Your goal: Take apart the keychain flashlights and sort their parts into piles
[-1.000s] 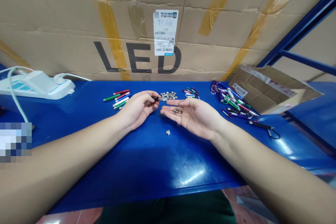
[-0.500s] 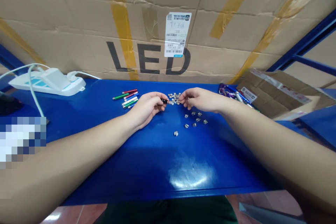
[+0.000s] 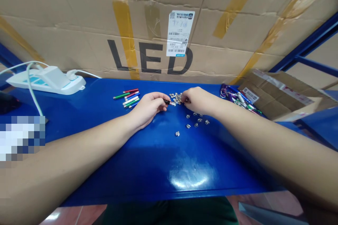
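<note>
Head view
- Left hand: fingers pinched round a small dark tube. It is held level just above the blue table, silver end turned toward the right hand, seemingly to keep that end within its reach
- Right hand: knuckles up, fingertips curled into the heap of button cells; whether one is gripped cannot be told
- Small dark tube: short, black, metal-tipped, between the two hands at the heap's near edge
- Loose cells: scattered just beside the right wrist
- Single cell: apart from the others, nearer the person
- Coloured tubes: grouped left of the left hand
- Keyring torches: heaped at right, beside a carton
</note>
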